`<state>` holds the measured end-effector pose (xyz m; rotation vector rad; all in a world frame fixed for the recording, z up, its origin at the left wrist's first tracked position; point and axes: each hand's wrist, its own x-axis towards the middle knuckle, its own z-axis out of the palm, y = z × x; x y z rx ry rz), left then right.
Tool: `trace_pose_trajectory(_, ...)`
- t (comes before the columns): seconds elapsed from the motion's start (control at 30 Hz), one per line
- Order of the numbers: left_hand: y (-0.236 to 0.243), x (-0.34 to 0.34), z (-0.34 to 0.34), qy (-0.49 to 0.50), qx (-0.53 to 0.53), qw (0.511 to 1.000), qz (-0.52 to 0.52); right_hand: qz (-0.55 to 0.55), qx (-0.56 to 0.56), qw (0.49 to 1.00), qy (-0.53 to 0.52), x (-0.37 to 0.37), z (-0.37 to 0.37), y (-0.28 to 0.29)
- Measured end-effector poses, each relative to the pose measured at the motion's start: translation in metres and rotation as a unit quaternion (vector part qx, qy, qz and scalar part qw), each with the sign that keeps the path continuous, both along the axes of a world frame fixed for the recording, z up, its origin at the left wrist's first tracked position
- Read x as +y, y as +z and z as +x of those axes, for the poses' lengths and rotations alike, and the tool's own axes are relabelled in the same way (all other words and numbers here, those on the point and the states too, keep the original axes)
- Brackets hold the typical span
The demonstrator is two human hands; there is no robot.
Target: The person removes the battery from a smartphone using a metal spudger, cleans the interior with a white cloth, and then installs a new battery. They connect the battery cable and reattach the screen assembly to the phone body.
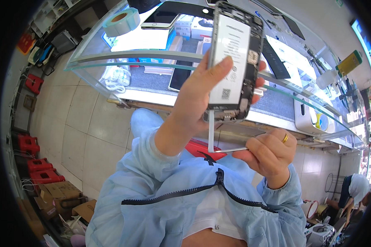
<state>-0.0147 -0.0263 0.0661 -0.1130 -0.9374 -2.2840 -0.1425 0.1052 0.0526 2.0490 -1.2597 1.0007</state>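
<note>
My left hand (193, 88) grips an opened smartphone (254, 61) and holds it upright above the front edge of the glass counter. Its back cover is off, and a white battery (234, 37) fills much of the inside, beside dark circuit parts. The left thumb lies across the battery; the other fingers wrap the phone's far side. From the phone's lower edge a narrow white strip (211, 131) runs straight down. At its bottom end it meets the tip of thin metal tweezers (231, 150), which my right hand (272, 154) pinches, closed, below the phone.
On the glass display counter (123, 57) lie a tape roll (121, 21), a white-edged phone (160, 18) and a loose black battery (275, 59). A yellow-topped bottle (346, 64) stands at the right. Red stools (45, 175) and cardboard boxes (62, 195) sit at left; another person (354, 191) bends at lower right.
</note>
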Motion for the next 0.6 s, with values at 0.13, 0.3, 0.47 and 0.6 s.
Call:
trace_pose_trajectory(0.13,0.0,-0.01,0.003,0.022,-0.006,0.998,-0.06,0.01,0.006,1.0,0.019,0.0,0.003,0.003)
trace_pose_trajectory(0.3,0.005,-0.025,0.008,0.028,0.034,0.998,-0.052,0.013,0.031,0.999,0.024,0.001,0.003,0.008)
trace_pose_trajectory(0.47,0.016,-0.047,0.015,0.026,0.091,0.995,-0.036,-0.006,0.04,0.998,0.055,-0.003,0.006,0.011)
trace_pose_trajectory(0.6,0.02,-0.063,0.016,0.048,0.105,0.993,-0.029,-0.013,0.046,0.997,0.063,-0.004,0.008,0.014)
